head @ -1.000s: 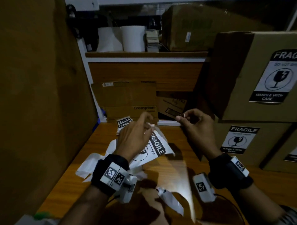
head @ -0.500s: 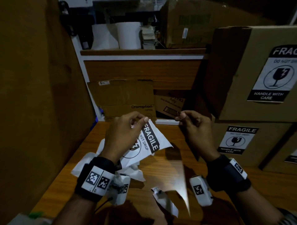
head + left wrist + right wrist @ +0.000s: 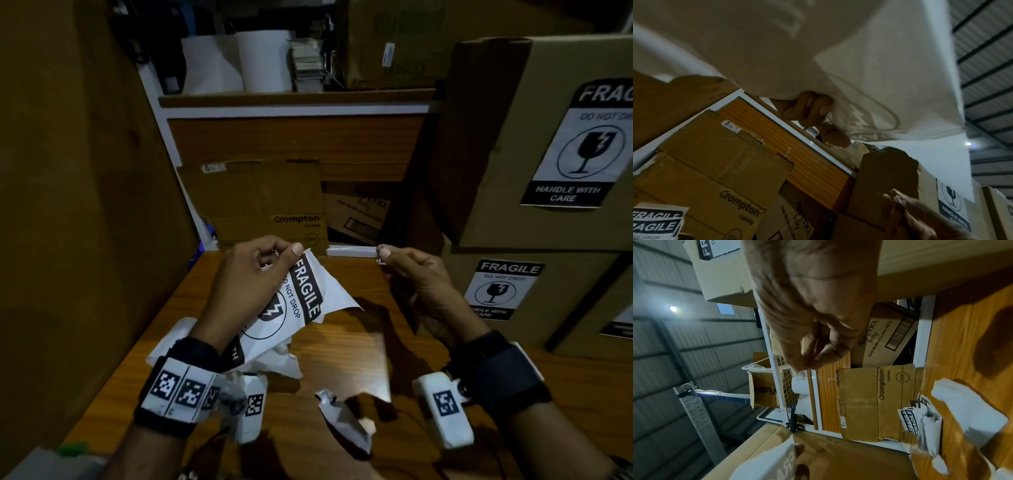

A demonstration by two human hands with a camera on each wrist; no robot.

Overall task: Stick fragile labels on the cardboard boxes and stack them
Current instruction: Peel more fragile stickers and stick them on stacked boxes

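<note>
Above the wooden desk (image 3: 342, 349), the left hand (image 3: 253, 274) holds a fragile label (image 3: 301, 298) by its top corner, with the thumb and fingers pinching the paper. The label hangs down at a slant over the desk, and its black band with the word FRAGILE faces up. The right hand (image 3: 421, 284) is near it, a bit to the right, and not touching the label. Its thumb and fingertips are pressed together on something tiny and thin; what it is cannot be told.

Crumpled white backing paper (image 3: 274, 359) lies on the desk under the left wrist, and a small curled scrap (image 3: 346, 421) lies closer to the person. More fragile labels (image 3: 914, 418) lie at the back of the desk, by a flat Crompton box (image 3: 267, 202) that leans on the wall. On the right stand stacked cardboard boxes (image 3: 513, 144), and each one already has a fragile label (image 3: 582, 144) stuck on its front.
</note>
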